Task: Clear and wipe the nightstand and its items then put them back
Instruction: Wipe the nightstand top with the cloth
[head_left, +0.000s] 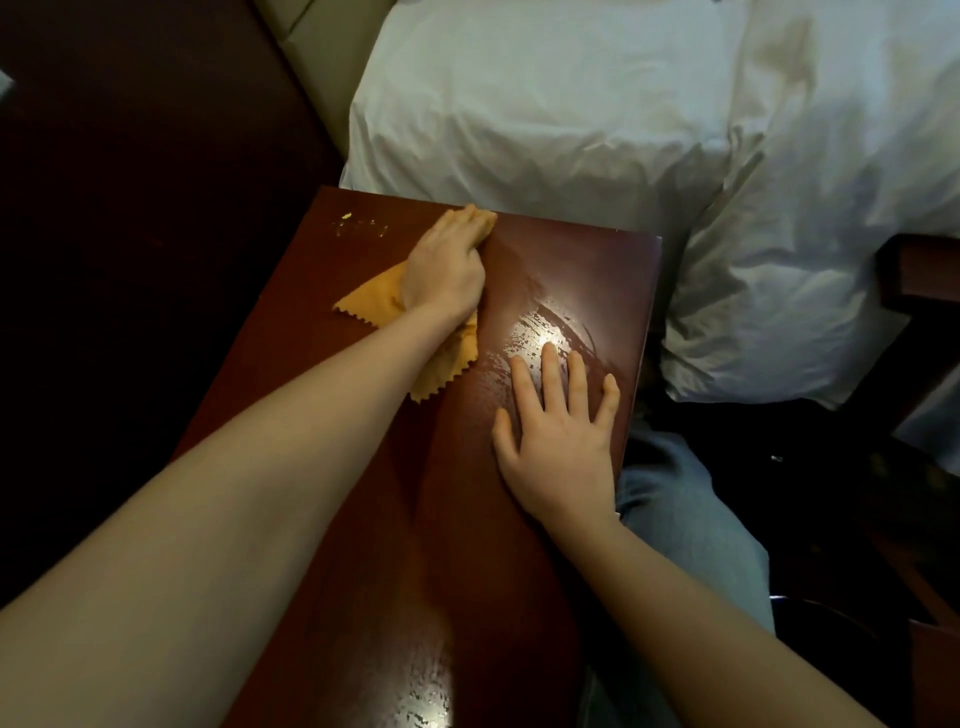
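A large dark red glossy board (571, 270), thin like a folder cover, with faded gold marks (358, 226) near its far left corner, lies in front of me. An orange cloth (447, 358) with zigzag edges is spread on its far left part. My left hand (447, 265) lies on top of the cloth and presses it down close to the far edge, its fingers stretched forward. My right hand (556, 426) rests flat on the bare right side with its fingers spread. Streaks of moisture (540, 322) shine just beyond its fingertips.
A bed with white sheets and a white pillow (571, 104) lies just beyond and to the right. My leg in blue jeans (685, 514) shows under the board's right edge. Dark wooden furniture (130, 156) fills the left; a dark chair frame (914, 270) stands at right.
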